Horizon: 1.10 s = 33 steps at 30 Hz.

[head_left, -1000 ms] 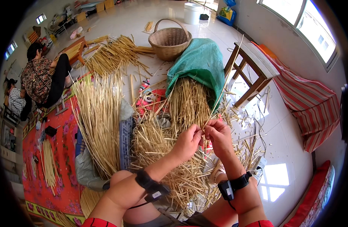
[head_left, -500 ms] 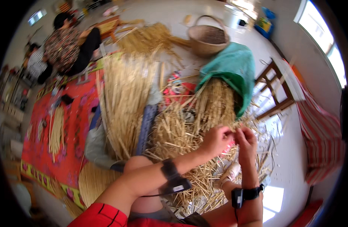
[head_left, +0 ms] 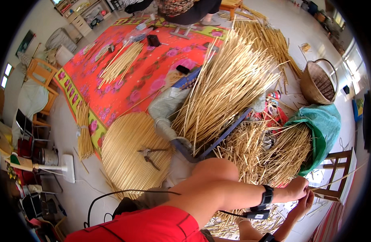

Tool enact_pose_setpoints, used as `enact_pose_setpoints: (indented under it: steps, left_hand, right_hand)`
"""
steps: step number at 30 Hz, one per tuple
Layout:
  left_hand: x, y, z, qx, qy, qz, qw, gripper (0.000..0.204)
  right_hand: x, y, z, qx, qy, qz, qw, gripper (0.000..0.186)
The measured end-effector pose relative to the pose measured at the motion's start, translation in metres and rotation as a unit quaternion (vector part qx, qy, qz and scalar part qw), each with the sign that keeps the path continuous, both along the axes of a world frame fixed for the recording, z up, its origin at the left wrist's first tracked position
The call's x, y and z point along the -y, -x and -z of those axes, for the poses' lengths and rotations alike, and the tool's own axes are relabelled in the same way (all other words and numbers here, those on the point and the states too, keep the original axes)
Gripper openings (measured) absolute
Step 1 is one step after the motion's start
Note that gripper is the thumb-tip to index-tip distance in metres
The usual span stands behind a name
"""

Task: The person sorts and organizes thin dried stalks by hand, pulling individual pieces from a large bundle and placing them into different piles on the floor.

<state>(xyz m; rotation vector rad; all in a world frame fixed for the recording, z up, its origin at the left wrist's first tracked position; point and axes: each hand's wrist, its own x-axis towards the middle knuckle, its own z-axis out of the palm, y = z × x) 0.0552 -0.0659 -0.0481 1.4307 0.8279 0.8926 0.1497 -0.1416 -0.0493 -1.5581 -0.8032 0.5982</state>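
Observation:
At the lower right, my left hand (head_left: 295,189) and my right hand (head_left: 303,205) are pinched close together on a long thin straw stalk (head_left: 338,179) that sticks out to the right. My left forearm crosses above my bare knee. Just beyond my hands lies a loose heap of straw (head_left: 250,153), beside straw spilling from a green sack (head_left: 323,131). Left of that, a blue crate (head_left: 229,131) holds a big bundle of pale straw (head_left: 221,84). A round straw mat (head_left: 125,149) with pliers (head_left: 149,157) on it lies to my left.
A red floral floor sheet (head_left: 145,76) carries straw and small objects, with another person (head_left: 181,14) at its far edge. A wicker basket (head_left: 316,84) stands at the right, a wooden stool (head_left: 336,169) below it. Chairs (head_left: 32,129) and a floor bundle (head_left: 85,131) are at the left.
My head has swung left, bringing more of the mat, pliers and left side into view. My hands appear further right and lower, still together on a stalk.

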Motion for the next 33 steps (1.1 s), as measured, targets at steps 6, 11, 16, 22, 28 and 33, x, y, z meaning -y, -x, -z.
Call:
enact_pose_setpoints:
  steps: [6,11,16,22,28,33]
  left_hand:
    - [0.000,-0.004,-0.004,-0.009,-0.009,0.016,1.000,0.008]
    - [-0.002,-0.016,0.012,-0.038,-0.054,-0.038,0.997,0.008]
    - [-0.008,-0.004,0.009,-0.048,-0.024,0.024,0.998,0.010]
    - [-0.009,0.000,0.004,-0.066,0.021,0.018,0.997,0.013]
    - [-0.006,-0.004,0.003,0.000,0.017,0.028,0.999,0.012]
    - [-0.007,-0.003,-0.001,0.020,-0.002,0.034,0.999,0.012]
  right_hand:
    - [-0.002,-0.008,-0.004,-0.113,-0.004,0.024,0.993,0.019]
    - [-0.004,-0.014,0.004,-0.146,0.017,-0.016,0.989,0.019]
    - [-0.002,-0.024,0.012,-0.150,0.007,-0.030,0.988,0.019]
    - [-0.007,-0.019,0.009,-0.137,-0.002,-0.031,0.990,0.021]
    - [-0.014,-0.007,-0.005,-0.157,0.014,0.000,0.987,0.025]
    - [-0.008,-0.018,-0.001,-0.192,-0.016,-0.044,0.980,0.027]
